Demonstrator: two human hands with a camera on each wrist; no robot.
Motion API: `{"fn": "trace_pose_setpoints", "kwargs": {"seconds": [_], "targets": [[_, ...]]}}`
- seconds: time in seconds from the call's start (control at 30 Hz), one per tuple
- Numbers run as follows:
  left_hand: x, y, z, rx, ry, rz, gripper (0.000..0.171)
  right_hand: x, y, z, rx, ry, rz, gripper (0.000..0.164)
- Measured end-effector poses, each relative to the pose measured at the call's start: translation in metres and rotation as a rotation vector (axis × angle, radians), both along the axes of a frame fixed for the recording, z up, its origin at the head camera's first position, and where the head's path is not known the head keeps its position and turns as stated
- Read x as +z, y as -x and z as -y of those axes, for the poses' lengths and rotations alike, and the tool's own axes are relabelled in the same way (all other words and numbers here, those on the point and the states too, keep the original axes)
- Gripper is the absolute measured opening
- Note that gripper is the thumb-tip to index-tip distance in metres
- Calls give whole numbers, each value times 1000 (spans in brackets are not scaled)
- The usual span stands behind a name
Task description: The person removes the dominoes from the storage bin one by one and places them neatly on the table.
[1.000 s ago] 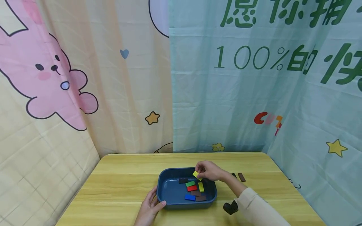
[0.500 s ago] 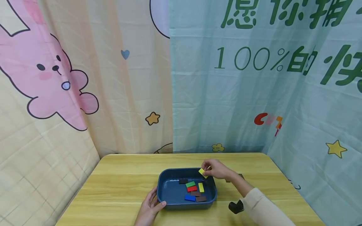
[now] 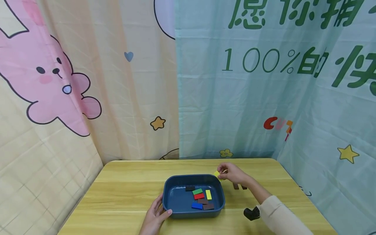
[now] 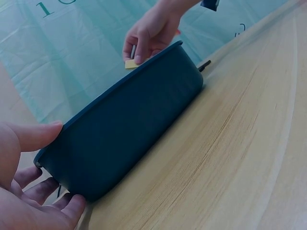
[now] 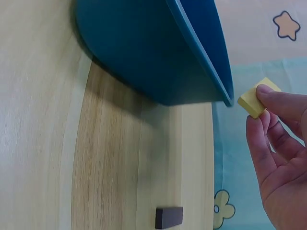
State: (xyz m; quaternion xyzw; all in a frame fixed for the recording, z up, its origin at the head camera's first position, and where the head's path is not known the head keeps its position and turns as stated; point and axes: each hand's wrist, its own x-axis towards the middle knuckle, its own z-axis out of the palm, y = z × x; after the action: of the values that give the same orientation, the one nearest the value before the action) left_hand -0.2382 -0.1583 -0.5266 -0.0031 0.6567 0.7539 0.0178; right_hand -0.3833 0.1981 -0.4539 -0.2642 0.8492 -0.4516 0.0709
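My right hand (image 3: 233, 173) pinches a yellow block (image 5: 254, 101) between thumb and fingertips, just beyond the far right corner of a dark blue plastic bin (image 3: 185, 215). In the right wrist view, the block is raised above the bin's rim. My left hand (image 3: 154, 218) grips the bin's near left corner, thumb on the rim and fingers around the outer wall. Inside the bin lie a black block (image 3: 190, 188), a green block (image 3: 197, 191), a red block (image 3: 199, 196), another yellow block (image 3: 208, 195), a blue block (image 3: 197, 205) and two brown blocks (image 3: 208, 207).
Dark blocks (image 3: 236, 186) lie on the wooden table (image 3: 126, 192) right of the bin, partly hidden by the right forearm. One dark block (image 5: 169, 217) shows in the right wrist view. A black device (image 3: 251, 214) sits at the right wrist. Printed curtains (image 3: 205, 130) stand behind the table.
My right hand has moved right and slightly away, carrying the yellow block from over the bin to past its far right corner. The left hand and the bin have stayed put.
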Motion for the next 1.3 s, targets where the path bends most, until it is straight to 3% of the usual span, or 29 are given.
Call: {"fn": "trace_pose_setpoints", "kwargs": {"seconds": [0.23,0.73,1.3], "targets": [[1,-1,0,-1,-4,-1,86,-2,3,-14,-63,56,71,13],[-1,0,1,6,-1,-12,85,-9,5,-36,-130,58,87,16],[0,1,1,10,5,-1,84,-17,0,-72,-285,80,114,21]]}}
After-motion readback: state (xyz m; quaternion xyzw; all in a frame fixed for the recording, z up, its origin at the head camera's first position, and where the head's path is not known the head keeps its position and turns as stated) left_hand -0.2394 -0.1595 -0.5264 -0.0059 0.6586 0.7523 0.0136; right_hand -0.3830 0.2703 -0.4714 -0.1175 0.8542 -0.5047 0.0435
